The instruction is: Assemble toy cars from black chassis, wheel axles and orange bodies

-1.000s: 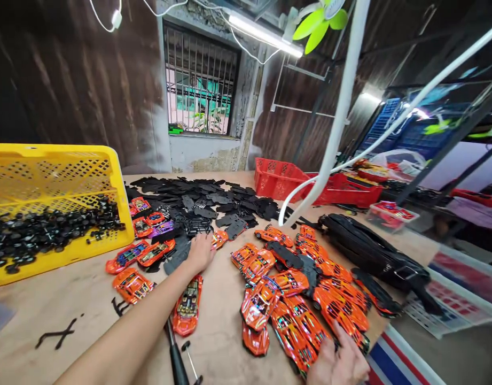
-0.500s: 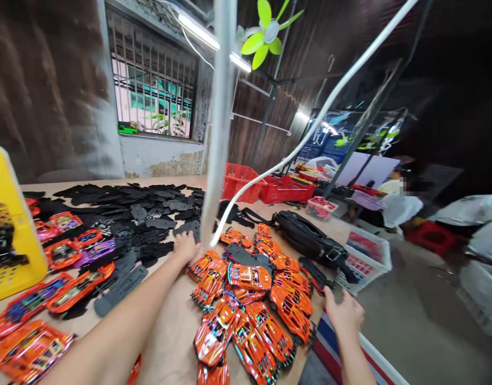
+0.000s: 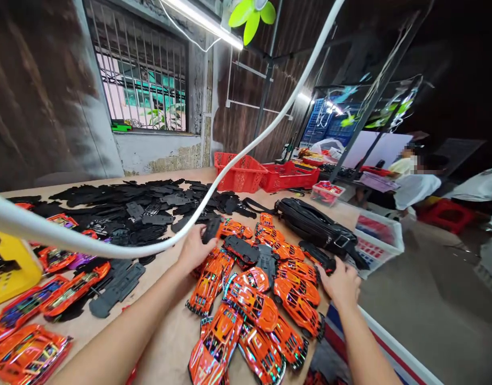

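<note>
A pile of orange toy cars (image 3: 219, 342) lies on the table between my hands, and a few of them rest with their black undersides up. My left hand (image 3: 194, 249) is at the far left of the pile, its fingers closed on a toy car with a black base (image 3: 212, 230). On the right side, my right hand (image 3: 342, 282) grips the near end of an overturned toy car (image 3: 315, 255) beside the black bag. Part of each hand's fingertips is hidden.
A white cable (image 3: 229, 171) crosses in front. Black chassis plates (image 3: 117, 206) cover the back left. Nearby are a yellow crate (image 3: 19, 272), a red crate (image 3: 240, 174), a black bag (image 3: 310, 224) and a white basket (image 3: 380, 243). Another person (image 3: 414, 182) sits farther off.
My left hand has moved right and closed on a toy car. My right hand has closed on the overturned car. Cars in the pile have shifted, and the white cable now sweeps across to the left.
</note>
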`<act>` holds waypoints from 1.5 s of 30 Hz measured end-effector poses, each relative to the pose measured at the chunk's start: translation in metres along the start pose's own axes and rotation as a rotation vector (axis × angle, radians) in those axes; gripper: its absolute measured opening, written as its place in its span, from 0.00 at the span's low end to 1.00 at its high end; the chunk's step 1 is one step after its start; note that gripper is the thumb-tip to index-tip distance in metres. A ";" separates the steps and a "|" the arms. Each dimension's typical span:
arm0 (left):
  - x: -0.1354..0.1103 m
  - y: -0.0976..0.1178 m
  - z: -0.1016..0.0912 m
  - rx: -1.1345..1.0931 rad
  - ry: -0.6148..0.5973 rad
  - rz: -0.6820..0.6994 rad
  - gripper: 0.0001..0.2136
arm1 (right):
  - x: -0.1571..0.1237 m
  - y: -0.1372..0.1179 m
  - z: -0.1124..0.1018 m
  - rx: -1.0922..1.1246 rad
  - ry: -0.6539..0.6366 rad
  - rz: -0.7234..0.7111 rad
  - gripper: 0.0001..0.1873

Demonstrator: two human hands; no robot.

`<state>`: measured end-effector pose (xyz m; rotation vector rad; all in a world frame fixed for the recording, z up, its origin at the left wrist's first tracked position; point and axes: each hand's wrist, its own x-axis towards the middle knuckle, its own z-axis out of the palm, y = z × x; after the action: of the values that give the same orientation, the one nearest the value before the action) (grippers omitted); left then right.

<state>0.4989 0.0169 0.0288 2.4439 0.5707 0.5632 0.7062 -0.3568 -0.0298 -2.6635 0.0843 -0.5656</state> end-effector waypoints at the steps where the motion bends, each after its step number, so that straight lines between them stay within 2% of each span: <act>1: -0.011 0.011 0.003 -0.029 -0.014 0.056 0.21 | 0.002 -0.003 0.001 -0.006 -0.021 -0.018 0.36; 4: -0.041 0.041 0.013 -0.079 -0.083 0.211 0.20 | 0.012 -0.010 0.003 -0.022 -0.093 -0.050 0.31; 6: -0.055 0.053 0.019 -0.069 -0.131 0.305 0.20 | 0.019 -0.013 0.002 -0.021 -0.117 -0.061 0.28; 11: -0.063 0.060 0.019 0.052 -0.148 0.365 0.21 | 0.023 -0.027 -0.024 0.040 -0.071 -0.071 0.32; 14: -0.058 0.061 0.016 0.098 -0.196 0.350 0.21 | 0.004 -0.047 -0.046 0.135 0.046 -0.155 0.36; 16: -0.058 0.062 0.012 0.106 -0.214 0.314 0.21 | -0.022 -0.068 -0.054 0.252 0.153 -0.333 0.36; 18: -0.065 0.065 0.002 0.096 -0.217 0.295 0.22 | -0.052 -0.093 -0.054 0.332 0.155 -0.508 0.35; 20: -0.084 0.068 -0.013 0.066 -0.218 0.332 0.24 | -0.079 -0.115 -0.046 0.335 0.066 -0.613 0.33; 22: -0.116 0.068 -0.033 0.011 -0.231 0.417 0.27 | -0.097 -0.129 -0.035 0.286 -0.012 -0.677 0.30; 25: -0.174 0.053 -0.062 -0.054 -0.291 0.535 0.32 | -0.104 -0.136 -0.028 0.239 -0.034 -0.692 0.29; 27: -0.208 0.032 -0.078 -0.031 -0.286 0.528 0.32 | -0.105 -0.135 -0.037 0.279 0.011 -0.686 0.32; 29: -0.230 0.005 -0.092 0.033 -0.151 0.401 0.27 | -0.115 -0.132 -0.059 0.354 0.088 -0.696 0.34; 31: -0.239 -0.021 -0.100 0.124 0.023 0.150 0.23 | -0.146 -0.133 -0.086 0.447 0.145 -0.715 0.34; 32: -0.239 -0.031 -0.102 0.174 0.058 0.015 0.23 | -0.170 -0.135 -0.099 0.489 0.138 -0.734 0.32; 34: -0.234 -0.042 -0.101 0.264 0.000 -0.188 0.31 | -0.232 -0.140 -0.118 0.588 0.066 -0.827 0.27; 35: -0.230 -0.043 -0.099 0.290 -0.068 -0.233 0.36 | -0.266 -0.142 -0.122 0.638 -0.009 -0.903 0.24; 36: -0.225 -0.043 -0.097 0.290 -0.079 -0.249 0.38 | -0.300 -0.144 -0.123 0.668 -0.124 -1.010 0.23; 37: -0.220 -0.042 -0.096 0.285 -0.079 -0.255 0.36 | -0.332 -0.144 -0.122 0.679 -0.216 -1.120 0.23; 39: -0.213 -0.040 -0.099 0.264 -0.062 -0.268 0.32 | -0.380 -0.144 -0.112 0.633 -0.316 -1.288 0.26; 40: -0.211 -0.040 -0.103 0.244 -0.050 -0.272 0.31 | -0.396 -0.144 -0.106 0.591 -0.349 -1.339 0.26; 42: -0.216 -0.042 -0.118 0.192 -0.032 -0.268 0.31 | -0.410 -0.145 -0.095 0.520 -0.386 -1.366 0.21; 45: -0.243 -0.053 -0.149 0.110 -0.013 -0.238 0.31 | -0.404 -0.153 -0.086 0.471 -0.399 -1.292 0.14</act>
<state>0.2097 -0.0033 0.0450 2.4321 0.8936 0.4278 0.2982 -0.1931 -0.0476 -1.9955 -1.7041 -0.2937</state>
